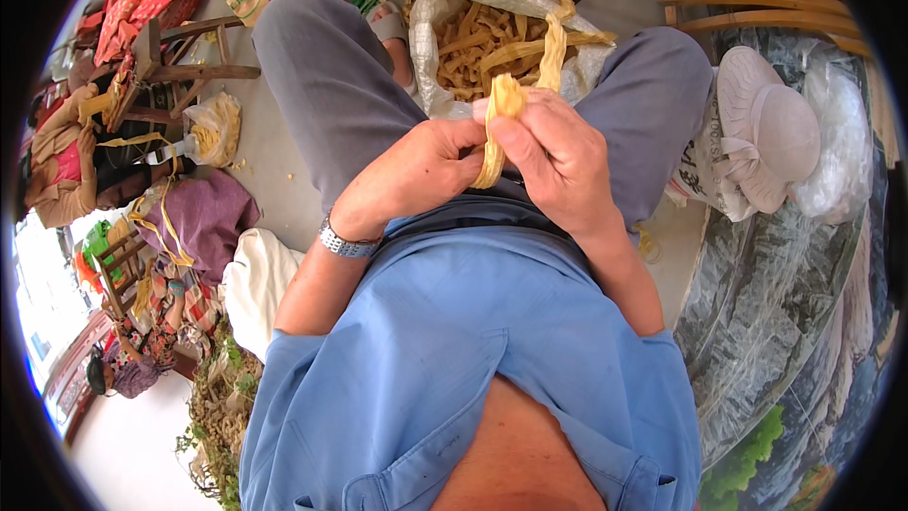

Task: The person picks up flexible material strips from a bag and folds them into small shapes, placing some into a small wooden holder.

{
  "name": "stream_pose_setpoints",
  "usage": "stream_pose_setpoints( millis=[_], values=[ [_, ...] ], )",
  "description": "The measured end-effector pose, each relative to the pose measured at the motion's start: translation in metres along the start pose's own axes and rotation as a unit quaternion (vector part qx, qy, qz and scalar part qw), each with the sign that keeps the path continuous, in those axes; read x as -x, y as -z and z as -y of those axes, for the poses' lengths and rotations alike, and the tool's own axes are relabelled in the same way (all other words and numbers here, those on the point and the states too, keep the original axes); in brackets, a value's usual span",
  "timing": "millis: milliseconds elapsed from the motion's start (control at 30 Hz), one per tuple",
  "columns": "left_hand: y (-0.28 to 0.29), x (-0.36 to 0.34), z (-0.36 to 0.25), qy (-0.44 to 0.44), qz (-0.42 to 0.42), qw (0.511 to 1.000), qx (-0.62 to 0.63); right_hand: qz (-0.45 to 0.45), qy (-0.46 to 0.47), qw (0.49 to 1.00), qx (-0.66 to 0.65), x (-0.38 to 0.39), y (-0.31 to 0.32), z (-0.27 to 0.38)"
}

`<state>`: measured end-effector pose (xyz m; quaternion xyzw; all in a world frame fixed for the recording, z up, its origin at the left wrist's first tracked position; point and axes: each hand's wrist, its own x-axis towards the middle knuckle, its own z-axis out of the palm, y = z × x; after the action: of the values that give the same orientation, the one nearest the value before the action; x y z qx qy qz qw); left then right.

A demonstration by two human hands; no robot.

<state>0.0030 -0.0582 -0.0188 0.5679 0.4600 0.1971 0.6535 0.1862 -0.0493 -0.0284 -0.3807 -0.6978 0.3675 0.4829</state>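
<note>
A pale yellow fibrous strip (503, 95) is held between my two hands above my lap. My left hand (416, 170) grips its lower part, fingers curled round it. My right hand (558, 166) pinches the bunched upper part with thumb and fingers, and a length of strip rises behind it. Just beyond my hands, between my knees, an open white woven sack (435, 14) holds several similar crinkled yellow strips (471, 49).
At right lie a pale brimmed hat (766, 118), clear plastic (832, 180) and wooden slats (757, 21). At left, co-workers (66, 170) (132, 360) sit among wooden chairs (199, 71), bags and purple cloth (213, 218). Dried plants (213, 416) lie at lower left.
</note>
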Motion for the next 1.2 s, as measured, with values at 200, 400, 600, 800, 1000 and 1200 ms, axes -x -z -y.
stream_pose_setpoints(
  millis=[200, 400, 600, 800, 1000, 1200],
  values=[
    [0.01, 0.007, -0.013, -0.046, -0.043, 0.987, -0.147, 0.035, -0.134, 0.988, 0.069, 0.008, -0.004, -0.013],
    [0.014, 0.008, -0.008, -0.106, -0.117, 0.973, -0.171, 0.016, -0.36, 0.896, -0.258, 0.019, -0.011, -0.022],
    [0.012, -0.008, 0.006, -0.187, -0.065, 0.969, -0.149, 0.171, -0.49, 0.64, -0.567, 0.028, 0.008, -0.054],
    [0.012, -0.011, 0.002, -0.042, -0.067, 0.991, -0.103, 0.165, -0.304, 0.932, -0.109, 0.022, 0.002, -0.032],
    [0.009, -0.015, 0.008, -0.025, -0.09, 0.972, 0.214, 0.041, -0.312, 0.939, -0.137, 0.007, 0.004, -0.018],
    [0.0, -0.022, 0.005, -0.007, -0.157, 0.967, 0.2, 0.064, -0.415, 0.806, -0.418, 0.016, 0.016, -0.03]
  ],
)
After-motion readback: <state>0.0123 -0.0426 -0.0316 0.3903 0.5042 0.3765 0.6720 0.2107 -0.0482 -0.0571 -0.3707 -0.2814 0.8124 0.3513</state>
